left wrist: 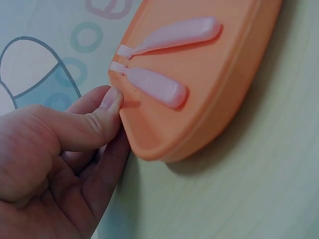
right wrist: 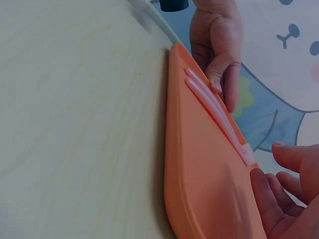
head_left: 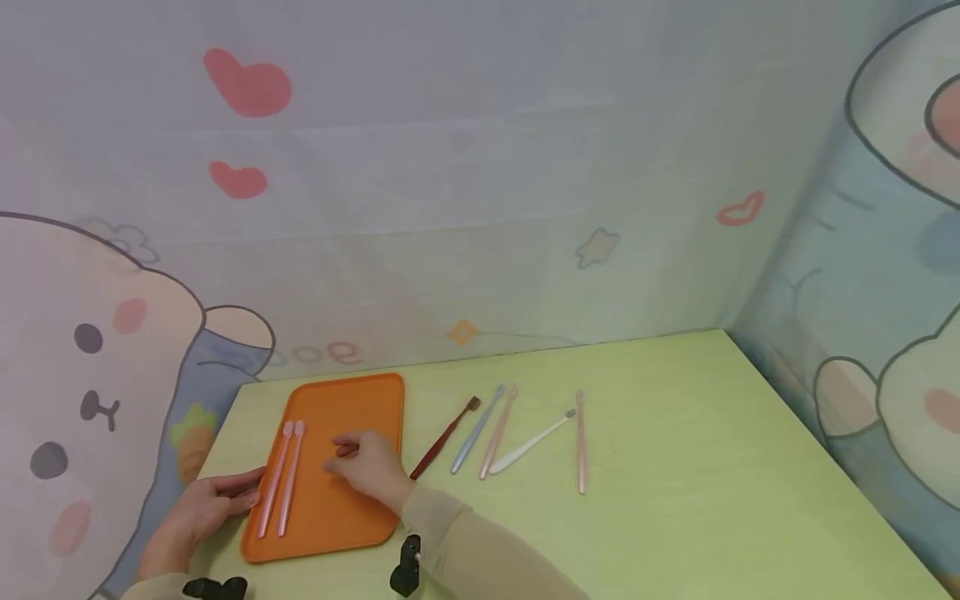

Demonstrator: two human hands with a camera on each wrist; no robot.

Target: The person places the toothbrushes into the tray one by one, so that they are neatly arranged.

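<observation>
Two pink toothbrushes lie side by side along the left part of an orange tray, heads toward the back. My left hand pinches the tray's left rim between thumb and fingers, as the left wrist view shows close up. Over the middle of the tray hovers my right hand, fingers loosely bent and thumb apart, with nothing between them. In the right wrist view this hand appears at the lower right, near the brush heads.
Right of the tray lie a dark red toothbrush, a blue one, a pink one, a white one and another pink one. Printed cloth walls border the light green table at the back and sides.
</observation>
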